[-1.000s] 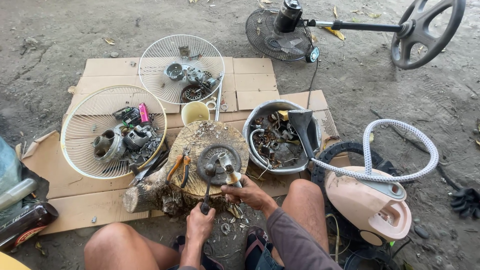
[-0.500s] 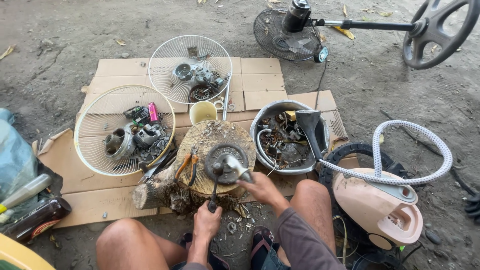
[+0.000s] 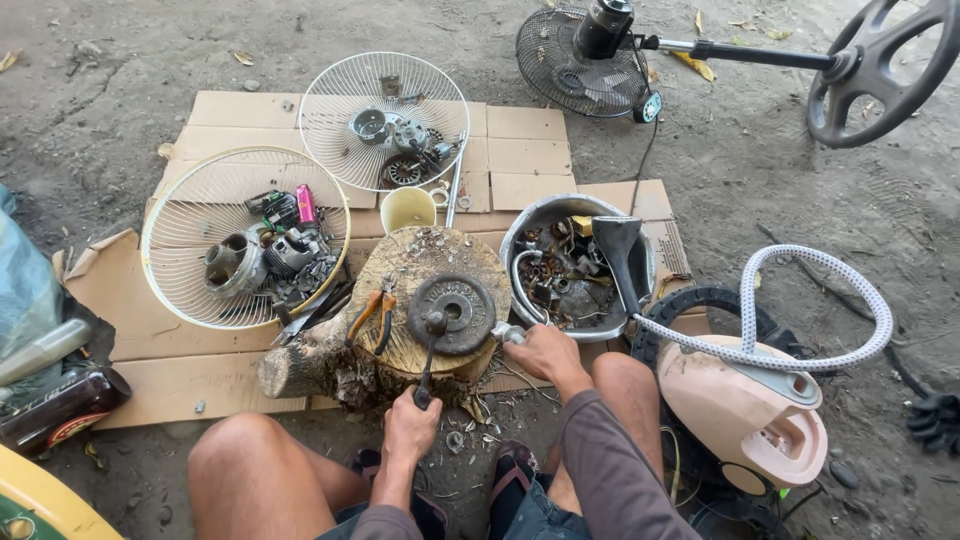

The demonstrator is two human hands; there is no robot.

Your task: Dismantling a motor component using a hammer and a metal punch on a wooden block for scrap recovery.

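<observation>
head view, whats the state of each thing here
left hand: closed around hammer handle
hammer: head resting on iron disc
iron disc: flat on stump
right hand: gripping small metal part at disc edge
pliers: lying on stump, untouched
metal bowl: full of scrap

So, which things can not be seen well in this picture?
- Small metal piece at the right hand: fingers cover it.
- Hammer handle end: inside the left hand grip.
- Scrap in the metal bowl: too small to identify.
- Steering wheel: cut by the right edge.
</observation>
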